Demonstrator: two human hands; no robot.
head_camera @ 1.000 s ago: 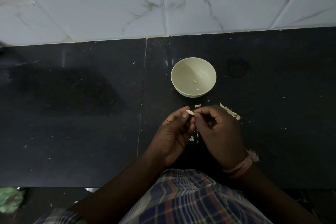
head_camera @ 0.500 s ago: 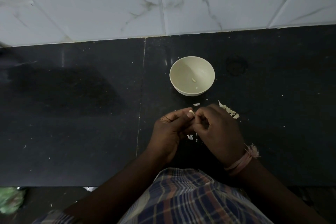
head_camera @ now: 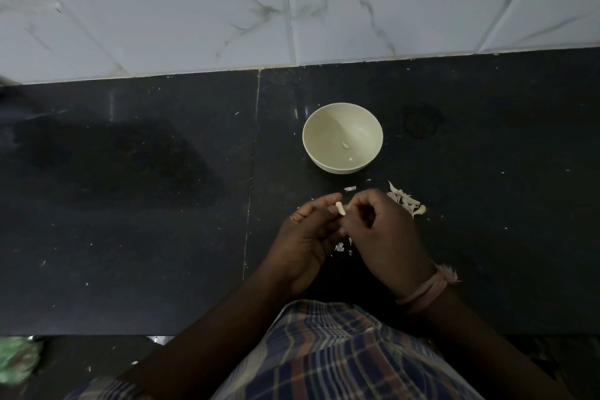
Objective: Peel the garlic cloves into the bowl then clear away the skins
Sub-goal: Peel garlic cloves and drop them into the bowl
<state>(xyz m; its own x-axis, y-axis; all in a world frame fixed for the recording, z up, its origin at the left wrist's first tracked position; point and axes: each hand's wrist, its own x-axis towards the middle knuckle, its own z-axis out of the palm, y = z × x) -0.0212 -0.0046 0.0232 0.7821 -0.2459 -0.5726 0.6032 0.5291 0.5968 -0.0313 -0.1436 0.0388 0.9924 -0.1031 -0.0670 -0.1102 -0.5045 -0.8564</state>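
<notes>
Both hands curled: left hand [head_camera: 306,237], right hand [head_camera: 381,234] pinch garlic clove [head_camera: 340,208].

- The garlic clove [head_camera: 340,207] shows only a pale tip; the rest sits hidden between the left hand [head_camera: 305,237] and right hand [head_camera: 380,237]
- The right hand's fingertips curl out of sight behind its own knuckles
- Two pale bits in the bowl [head_camera: 342,169] are too small to tell as clove or skin
- The heap of skins [head_camera: 406,203] is partly covered by the right hand
- A green thing [head_camera: 14,360] at the lower left is blurred and cut by the edge
- Both forearms run off the bottom edge
</notes>
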